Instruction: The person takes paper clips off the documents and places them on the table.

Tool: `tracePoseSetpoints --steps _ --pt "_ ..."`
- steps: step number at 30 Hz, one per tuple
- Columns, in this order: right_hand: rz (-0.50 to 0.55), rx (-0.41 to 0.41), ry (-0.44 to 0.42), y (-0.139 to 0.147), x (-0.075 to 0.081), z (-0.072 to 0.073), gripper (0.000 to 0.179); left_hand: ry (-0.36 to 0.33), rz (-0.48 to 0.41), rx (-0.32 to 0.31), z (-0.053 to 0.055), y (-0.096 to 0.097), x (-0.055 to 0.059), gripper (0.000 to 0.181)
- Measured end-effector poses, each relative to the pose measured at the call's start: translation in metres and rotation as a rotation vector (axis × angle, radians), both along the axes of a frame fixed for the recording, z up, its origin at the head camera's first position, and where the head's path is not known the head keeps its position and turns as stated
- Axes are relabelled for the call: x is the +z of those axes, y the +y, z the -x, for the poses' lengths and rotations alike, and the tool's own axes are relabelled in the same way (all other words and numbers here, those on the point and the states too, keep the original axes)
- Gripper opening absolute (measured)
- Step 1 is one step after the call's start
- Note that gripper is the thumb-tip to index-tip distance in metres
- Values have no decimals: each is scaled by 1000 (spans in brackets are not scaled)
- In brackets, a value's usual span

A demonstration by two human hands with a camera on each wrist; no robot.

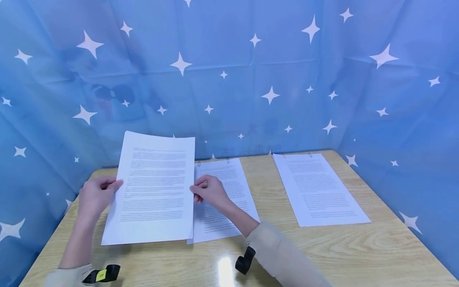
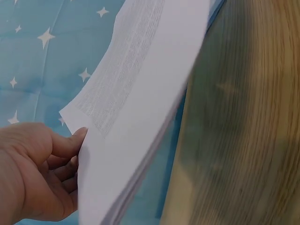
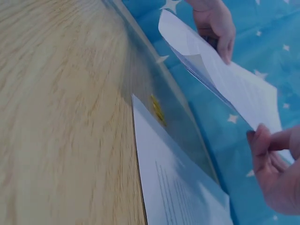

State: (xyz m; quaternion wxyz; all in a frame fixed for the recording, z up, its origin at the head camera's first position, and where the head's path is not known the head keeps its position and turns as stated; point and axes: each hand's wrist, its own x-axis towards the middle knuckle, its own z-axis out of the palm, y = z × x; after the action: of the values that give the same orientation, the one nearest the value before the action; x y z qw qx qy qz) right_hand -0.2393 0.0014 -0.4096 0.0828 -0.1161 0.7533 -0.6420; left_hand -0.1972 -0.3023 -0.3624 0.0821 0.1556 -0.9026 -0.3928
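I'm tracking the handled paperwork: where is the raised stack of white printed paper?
In the head view, the stack is left of centre, held above the pale wooden table between the left hand and right hand.

A sheaf of white paper [image 1: 152, 187], several sheets thick, is held up in portrait position by its two long side edges, raised above the worktop [image 1: 265, 179]. The front page, turned to the head view, carries rows of dark print too small to read, with a broad blank margin along the bottom. The sheaf is tilted, and both wrist views show it bowing, with layers of sheets visible along an edge. In the head view it is over the worktop's left part, its right side overlapping a clipped document [image 1: 215, 219].
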Motion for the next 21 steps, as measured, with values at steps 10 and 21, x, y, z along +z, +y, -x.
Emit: tracePoseSetpoints --steps 10,21 --pt "15 0 -62 -38 -6 2 9 -79 11 73 3 -27 -8 48" --pt "-36 18 -85 -65 -16 2 6 -92 42 72 4 -48 -22 47"
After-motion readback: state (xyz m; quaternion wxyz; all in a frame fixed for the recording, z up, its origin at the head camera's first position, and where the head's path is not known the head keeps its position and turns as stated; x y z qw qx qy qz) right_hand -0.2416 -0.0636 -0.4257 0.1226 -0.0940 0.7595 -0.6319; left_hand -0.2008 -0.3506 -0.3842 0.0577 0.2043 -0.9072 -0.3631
